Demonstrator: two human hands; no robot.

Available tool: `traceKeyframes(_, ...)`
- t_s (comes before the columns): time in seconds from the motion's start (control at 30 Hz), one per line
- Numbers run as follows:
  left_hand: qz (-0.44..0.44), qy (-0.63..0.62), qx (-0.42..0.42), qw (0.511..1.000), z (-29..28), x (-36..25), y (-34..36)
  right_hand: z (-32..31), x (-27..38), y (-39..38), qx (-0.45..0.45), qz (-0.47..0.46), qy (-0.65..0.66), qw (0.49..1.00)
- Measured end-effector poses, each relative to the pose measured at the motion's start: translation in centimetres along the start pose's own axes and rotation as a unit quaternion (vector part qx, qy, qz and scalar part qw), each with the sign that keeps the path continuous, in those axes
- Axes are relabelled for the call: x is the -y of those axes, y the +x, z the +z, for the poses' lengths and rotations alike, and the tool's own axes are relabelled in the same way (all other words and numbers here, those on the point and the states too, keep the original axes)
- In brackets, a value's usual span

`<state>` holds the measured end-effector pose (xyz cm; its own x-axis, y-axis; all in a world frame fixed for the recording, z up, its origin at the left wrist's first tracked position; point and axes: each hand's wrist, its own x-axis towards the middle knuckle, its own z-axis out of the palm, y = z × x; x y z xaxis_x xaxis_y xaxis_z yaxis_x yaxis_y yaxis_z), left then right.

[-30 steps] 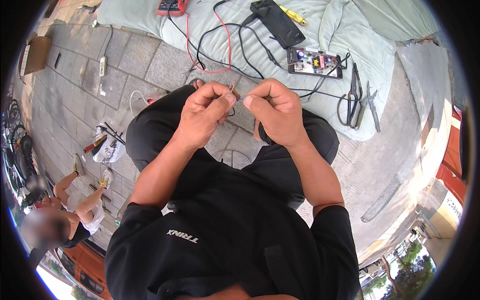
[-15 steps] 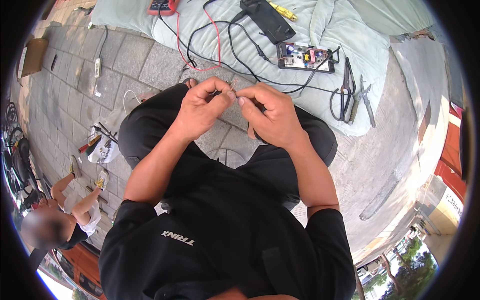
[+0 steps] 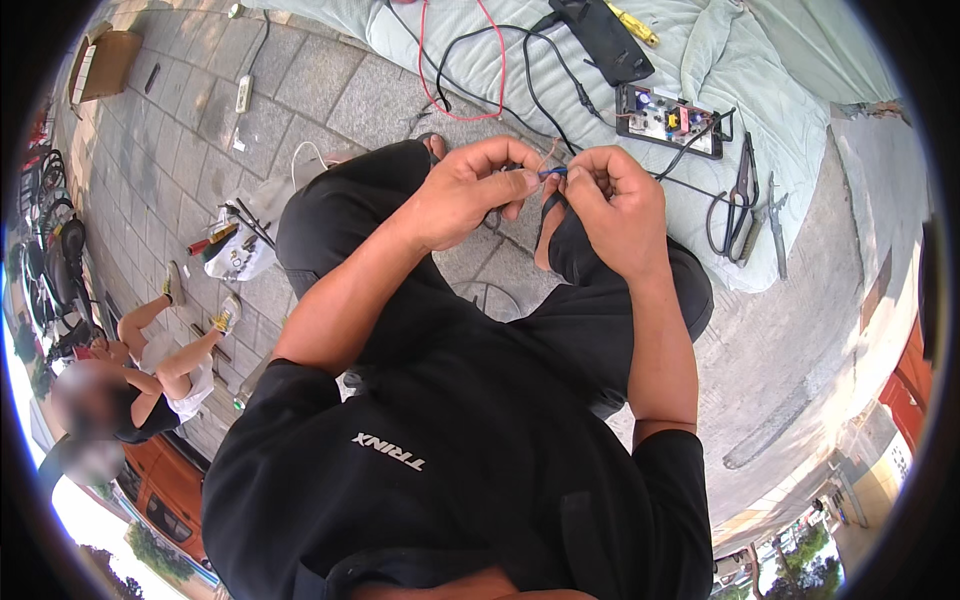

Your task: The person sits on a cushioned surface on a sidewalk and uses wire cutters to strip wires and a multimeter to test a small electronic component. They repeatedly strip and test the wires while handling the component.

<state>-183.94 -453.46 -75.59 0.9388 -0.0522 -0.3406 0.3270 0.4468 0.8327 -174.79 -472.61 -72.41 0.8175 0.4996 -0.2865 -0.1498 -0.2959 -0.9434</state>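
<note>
Between my two hands, over the gap between my knees, a short piece of blue wire (image 3: 553, 172) shows. Thin copper-coloured strands stick up beside it. My left hand (image 3: 470, 198) pinches the wire's left side between thumb and fingertips. On the other side, the thumb and forefinger of my right hand (image 3: 618, 205) close on it. The fingers hide most of the wire. Just beyond my right hand lies an open black case with a circuit board (image 3: 668, 122), a black cable running across it. A flat black cover (image 3: 605, 42) rests behind the case on the pale green cloth.
Black-handled scissors (image 3: 738, 205) and a slim grey metal tool (image 3: 777, 228) lie at the cloth's right side. A yellow tool (image 3: 634, 24) and a red lead (image 3: 504, 70) are farther back. On the paving at left are a bag of tools (image 3: 240, 245), a cardboard box (image 3: 108, 62) and a seated person (image 3: 165, 370).
The view has shifted, so the cloth and board appear farther right and the red meter is out of frame. My hands have moved slightly apart, and blue wire now shows between them.
</note>
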Motion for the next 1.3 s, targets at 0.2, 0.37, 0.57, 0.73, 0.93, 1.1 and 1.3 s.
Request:
traceKeyframes(0.2, -0.010, 0.006, -0.010, 1.000, 0.1, -0.1, 0.0, -0.5, -0.2, 0.1, 0.013, -0.006, -0.006, 1.000)
traceKeyframes(0.37, -0.013, 0.034, -0.005, 0.999, 0.4, -0.4, -0.3, -1.5, -0.1, 0.1, -0.021, -0.033, -0.003, 0.999)
traceKeyframes(0.57, -0.014, 0.081, -0.011, 0.997, 0.2, -0.1, -0.3, -1.9, 0.2, 0.5, 0.019, 0.004, 0.074, 0.997)
traceKeyframes(0.73, -0.018, 0.111, -0.019, 0.993, 0.7, -0.7, -0.7, -0.4, -1.3, 0.9, 0.081, 0.003, 0.049, 0.995)
traceKeyframes(0.93, 0.031, 0.147, -0.028, 0.988, -0.3, 0.2, -0.4, -2.0, -1.1, 1.3, 0.054, 0.048, 0.201, 0.977)
traceKeyframes(1.1, 0.012, 0.133, -0.016, 0.991, -0.8, 0.2, -0.9, -3.4, -0.5, 1.4, 0.047, -0.039, 0.140, 0.988)
traceKeyframes(1.3, 0.003, 0.077, -0.001, 0.997, -0.1, -0.1, -0.6, -1.2, -0.1, 0.5, 0.137, -0.187, -0.114, 0.966)
